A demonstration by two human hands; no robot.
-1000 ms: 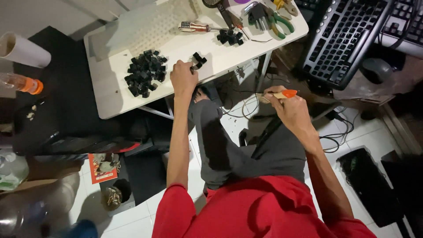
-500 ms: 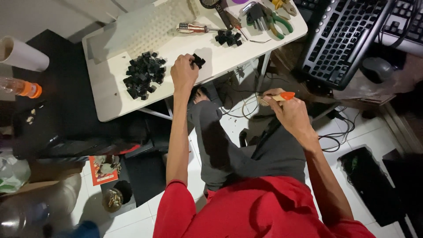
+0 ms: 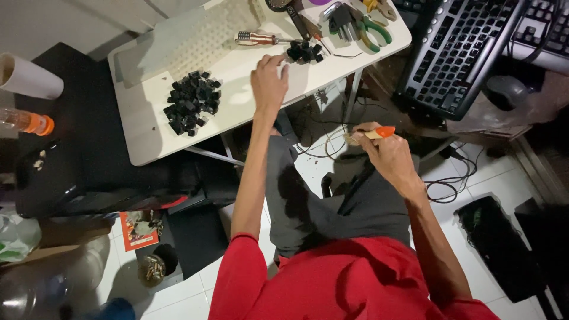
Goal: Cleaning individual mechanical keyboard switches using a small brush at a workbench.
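Overhead, left hand (image 3: 269, 83) near blocky black keycaps (image 3: 304, 52), right hand (image 3: 388, 155) gripping possibly orange-tipped brush (image 3: 373, 134).

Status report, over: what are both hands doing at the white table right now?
Left hand open on white table, near small black key cluster. Right hand grips orange-tipped tool off the table. Nothing in between.
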